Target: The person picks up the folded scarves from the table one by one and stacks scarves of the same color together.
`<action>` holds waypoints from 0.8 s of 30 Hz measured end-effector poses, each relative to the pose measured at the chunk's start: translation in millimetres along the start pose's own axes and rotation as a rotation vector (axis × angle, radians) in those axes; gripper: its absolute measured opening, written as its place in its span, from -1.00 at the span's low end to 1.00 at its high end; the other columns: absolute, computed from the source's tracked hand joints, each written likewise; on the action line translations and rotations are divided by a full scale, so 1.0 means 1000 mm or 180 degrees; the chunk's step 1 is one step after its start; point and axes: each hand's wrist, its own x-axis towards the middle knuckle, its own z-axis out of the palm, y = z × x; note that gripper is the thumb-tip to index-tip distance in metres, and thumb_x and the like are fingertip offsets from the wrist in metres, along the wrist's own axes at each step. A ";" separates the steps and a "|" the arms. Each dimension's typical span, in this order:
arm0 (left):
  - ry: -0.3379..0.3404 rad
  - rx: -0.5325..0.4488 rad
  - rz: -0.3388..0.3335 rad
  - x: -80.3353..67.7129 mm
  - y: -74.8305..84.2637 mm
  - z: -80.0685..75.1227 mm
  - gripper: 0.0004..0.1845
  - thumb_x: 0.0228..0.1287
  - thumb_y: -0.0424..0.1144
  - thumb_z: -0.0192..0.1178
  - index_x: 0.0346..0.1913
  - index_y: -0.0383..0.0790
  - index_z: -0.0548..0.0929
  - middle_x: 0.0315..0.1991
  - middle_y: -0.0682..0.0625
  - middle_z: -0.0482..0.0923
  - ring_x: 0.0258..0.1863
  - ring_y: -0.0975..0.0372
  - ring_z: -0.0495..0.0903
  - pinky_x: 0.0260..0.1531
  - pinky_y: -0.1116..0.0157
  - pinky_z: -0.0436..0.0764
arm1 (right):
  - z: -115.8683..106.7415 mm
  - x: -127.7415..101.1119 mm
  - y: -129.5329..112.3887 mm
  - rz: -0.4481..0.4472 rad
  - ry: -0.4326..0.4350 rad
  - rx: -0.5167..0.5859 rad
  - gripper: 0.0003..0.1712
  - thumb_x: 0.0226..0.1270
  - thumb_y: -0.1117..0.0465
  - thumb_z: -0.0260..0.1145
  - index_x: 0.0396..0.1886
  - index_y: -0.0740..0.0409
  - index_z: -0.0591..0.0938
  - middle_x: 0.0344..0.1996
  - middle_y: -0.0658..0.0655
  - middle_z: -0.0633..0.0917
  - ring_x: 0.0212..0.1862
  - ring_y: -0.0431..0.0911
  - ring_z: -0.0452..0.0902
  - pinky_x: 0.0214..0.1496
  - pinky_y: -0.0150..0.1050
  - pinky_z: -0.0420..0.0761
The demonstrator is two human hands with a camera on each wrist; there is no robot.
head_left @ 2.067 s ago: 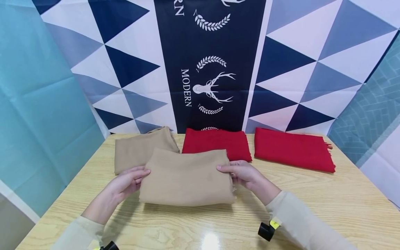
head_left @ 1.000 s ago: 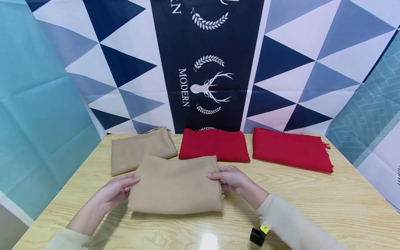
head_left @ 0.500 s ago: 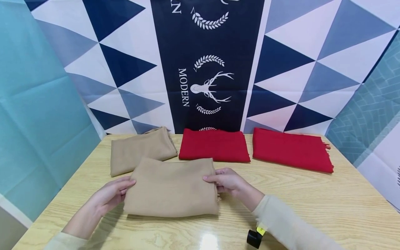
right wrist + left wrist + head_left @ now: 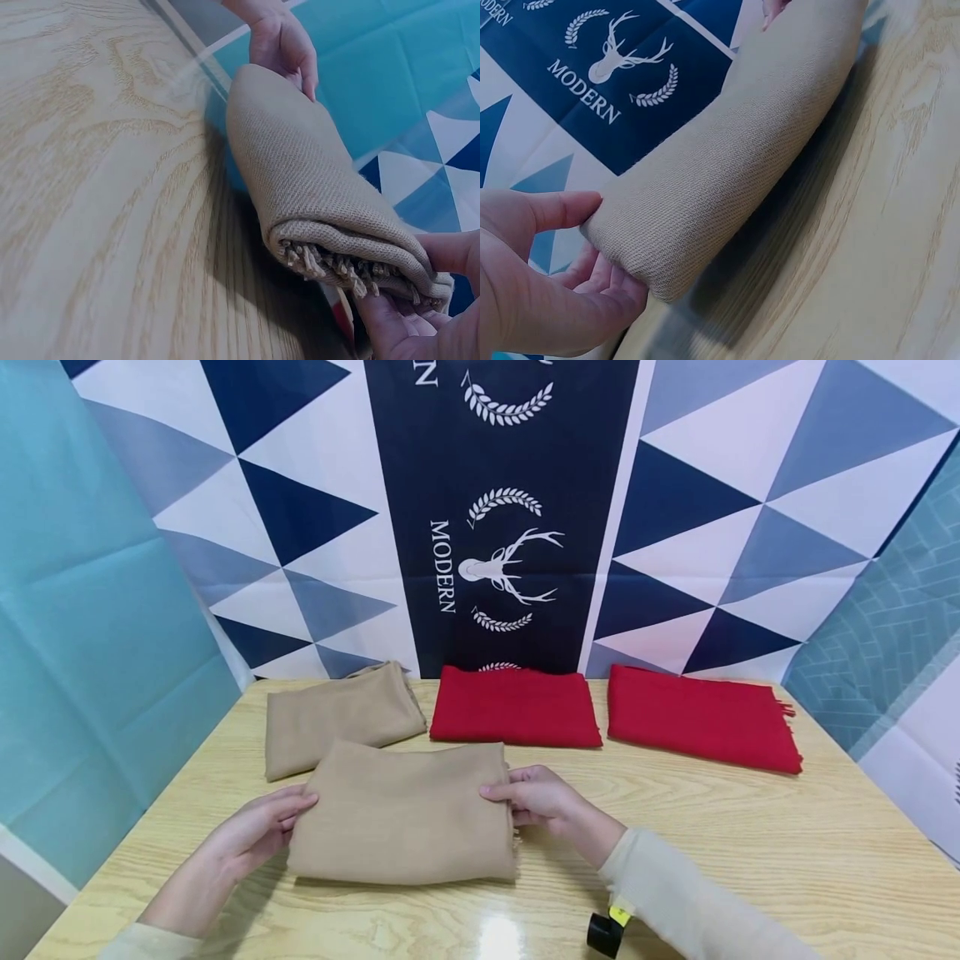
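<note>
Holding folded beige scarf [image 4: 402,814] by both ends: left hand [image 4: 251,835] pinches the plain end, right hand [image 4: 536,797] the fringed end, above table [image 4: 750,843]. Keep grips level so folds stay aligned.

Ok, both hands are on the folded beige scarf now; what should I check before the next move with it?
1. Left hand grips the left end of the beige scarf, thumb on top: ok.
2. Right hand pinches the right, fringed end: ok.
3. Fold holding together, fringe tucked at the right end: ok.
4. Scarf lifted off the table: ok by the wrist views, which show shadow beneath it.
5. Second beige scarf apart from the held one: cannot tell, their edges meet in the head view.
6. The two red scarves lie apart from the hands: ok.
</note>
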 end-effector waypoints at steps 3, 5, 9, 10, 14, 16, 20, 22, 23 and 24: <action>0.0009 0.0009 -0.0016 -0.001 -0.001 -0.002 -0.81 0.45 -0.26 0.00 -0.17 0.14 0.58 -0.24 0.30 0.67 -0.17 0.47 0.62 -0.11 0.44 0.57 | 0.002 0.001 0.000 -0.0002 -0.0026 -0.0011 -0.61 0.24 0.22 0.36 -0.02 0.39 0.61 -0.31 0.09 0.79 -0.31 -0.21 0.71 -0.14 -0.22 0.72; 0.0020 0.0003 -0.0036 -0.002 -0.001 -0.002 -0.82 0.44 -0.26 0.01 -0.16 0.13 0.57 -0.23 0.30 0.67 -0.17 0.47 0.62 -0.11 0.44 0.57 | 0.002 0.001 0.000 0.0009 -0.0027 -0.0010 -0.62 0.24 0.22 0.35 -0.03 0.39 0.61 -0.31 0.08 0.79 -0.32 -0.21 0.71 -0.15 -0.23 0.72; 0.0033 -0.0040 -0.0073 -0.003 -0.002 -0.005 -0.85 0.44 -0.25 0.02 -0.16 0.11 0.55 -0.23 0.30 0.66 -0.17 0.47 0.62 -0.10 0.44 0.57 | 0.004 0.003 0.001 0.0017 -0.0034 -0.0032 -0.64 0.24 0.22 0.35 -0.05 0.38 0.63 -0.36 0.06 0.79 -0.35 -0.23 0.71 -0.20 -0.26 0.72; 0.0022 -0.0043 -0.0074 -0.003 -0.002 -0.005 -0.85 0.44 -0.25 0.01 -0.16 0.11 0.55 -0.23 0.30 0.66 -0.17 0.47 0.61 -0.10 0.44 0.57 | 0.005 0.003 0.001 0.0013 -0.0030 -0.0031 -0.65 0.24 0.22 0.35 -0.06 0.37 0.64 -0.36 0.06 0.79 -0.36 -0.23 0.71 -0.21 -0.27 0.72; -0.0027 -0.0022 -0.0066 -0.004 -0.002 -0.006 -0.85 0.44 -0.24 0.01 -0.16 0.12 0.55 -0.23 0.30 0.66 -0.17 0.47 0.61 -0.10 0.43 0.57 | 0.007 0.001 0.000 0.0004 -0.0037 -0.0066 -0.66 0.25 0.22 0.34 -0.07 0.37 0.64 -0.38 0.05 0.79 -0.38 -0.24 0.70 -0.23 -0.29 0.71; -0.0037 -0.0016 -0.0067 -0.005 -0.003 -0.007 -0.85 0.44 -0.24 0.01 -0.16 0.12 0.55 -0.23 0.30 0.66 -0.17 0.47 0.61 -0.10 0.43 0.57 | 0.007 0.001 -0.001 -0.0005 -0.0042 -0.0087 -0.66 0.25 0.22 0.35 -0.08 0.37 0.64 -0.39 0.04 0.79 -0.39 -0.24 0.70 -0.24 -0.29 0.71; -0.0048 0.0008 -0.0061 -0.007 -0.003 -0.009 -0.85 0.45 -0.24 -0.01 -0.16 0.12 0.54 -0.23 0.31 0.65 -0.16 0.48 0.60 -0.10 0.44 0.56 | 0.009 0.000 -0.001 -0.0011 -0.0061 -0.0130 -0.66 0.25 0.21 0.34 -0.07 0.37 0.63 -0.38 0.06 0.79 -0.39 -0.24 0.70 -0.23 -0.28 0.71; -0.0037 0.0018 -0.0064 -0.007 -0.004 -0.009 -0.85 0.46 -0.24 -0.02 -0.15 0.12 0.53 -0.22 0.31 0.64 -0.17 0.48 0.60 -0.10 0.44 0.55 | 0.010 0.000 -0.001 -0.0005 -0.0054 -0.0124 -0.66 0.25 0.21 0.34 -0.07 0.37 0.64 -0.37 0.07 0.79 -0.38 -0.24 0.70 -0.22 -0.27 0.72; -0.0023 0.0017 -0.0070 -0.007 -0.004 -0.010 -0.85 0.46 -0.24 -0.01 -0.15 0.12 0.53 -0.23 0.31 0.64 -0.17 0.47 0.60 -0.10 0.43 0.55 | 0.010 0.001 -0.001 0.0001 -0.0050 -0.0123 -0.66 0.25 0.21 0.34 -0.08 0.37 0.64 -0.37 0.08 0.79 -0.38 -0.23 0.70 -0.21 -0.26 0.72; -0.0003 0.0013 -0.0078 -0.007 -0.004 -0.010 -0.85 0.46 -0.24 -0.01 -0.16 0.12 0.53 -0.23 0.31 0.65 -0.17 0.47 0.60 -0.11 0.43 0.55 | 0.011 0.001 0.000 -0.0001 -0.0052 -0.0116 -0.67 0.25 0.22 0.34 -0.08 0.37 0.64 -0.37 0.08 0.79 -0.38 -0.23 0.70 -0.20 -0.25 0.72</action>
